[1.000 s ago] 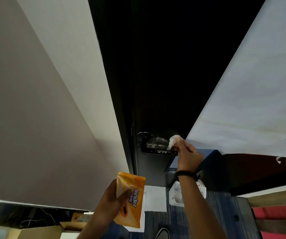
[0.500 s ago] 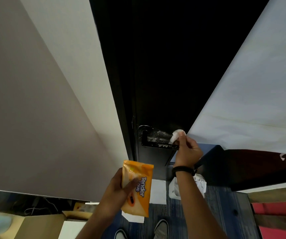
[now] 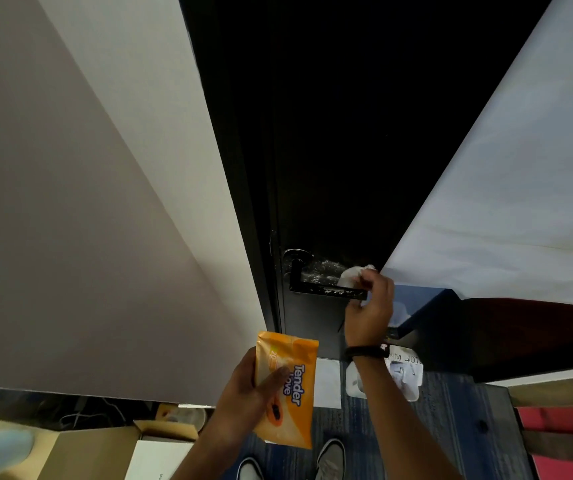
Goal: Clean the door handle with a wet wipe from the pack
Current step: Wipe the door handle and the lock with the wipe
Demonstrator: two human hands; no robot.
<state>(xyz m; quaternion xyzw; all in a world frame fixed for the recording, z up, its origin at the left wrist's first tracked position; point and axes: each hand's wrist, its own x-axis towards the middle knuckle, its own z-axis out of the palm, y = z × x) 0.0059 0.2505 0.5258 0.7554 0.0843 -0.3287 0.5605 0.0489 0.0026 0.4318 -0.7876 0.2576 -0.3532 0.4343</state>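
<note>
A black lever door handle (image 3: 316, 284) sticks out from a black door (image 3: 330, 133); its top shows pale wet streaks. My right hand (image 3: 370, 308) pinches a bunched white wet wipe (image 3: 351, 275) against the free right end of the lever. A dark band sits on that wrist. Lower and to the left, my left hand (image 3: 243, 400) grips an orange wipe pack (image 3: 287, 386) upright, thumb across its front, apart from the door.
A grey-white wall (image 3: 88, 202) flanks the door on the left and a white panel (image 3: 520, 168) on the right. Cardboard boxes (image 3: 132, 448) lie at lower left. White papers (image 3: 328, 382) and my shoes (image 3: 330, 459) are on the blue carpet.
The view has tilted down a little, showing my shoes. My right hand stays with the wipe at the lever's end. The pack in my left hand has risen slightly.
</note>
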